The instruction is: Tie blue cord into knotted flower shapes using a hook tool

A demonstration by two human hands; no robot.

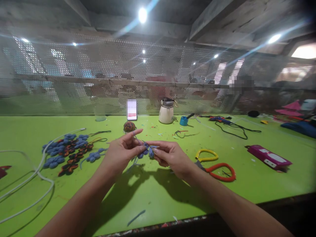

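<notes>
A blue crochet piece is held above the table by both hands, which are brought close together; one side is pinched between thumb and fingers of the left hand, the other by the right hand. A blue strand is led over the raised left index finger. Whether a hook is gripped cannot be told.

Open room is left between the hands and the front edge of the green table, broken by a yarn snippet. On the right, space is bounded by scissors, set close to the right forearm, and farther out by a purple device. On the left, space is taken up by blue flowers and dark flowers, crossed by a white cable. The far edge is closed off by a perforated screen.

The scissor blades are mostly hidden by the right hand, and the phone display is blurred. Behind the left hand, a multicoloured yarn ball is partly covered.

The cream jug is topped by a dark lid, its contents concealed. A dark stick is leaned out of a blue pot.
</notes>
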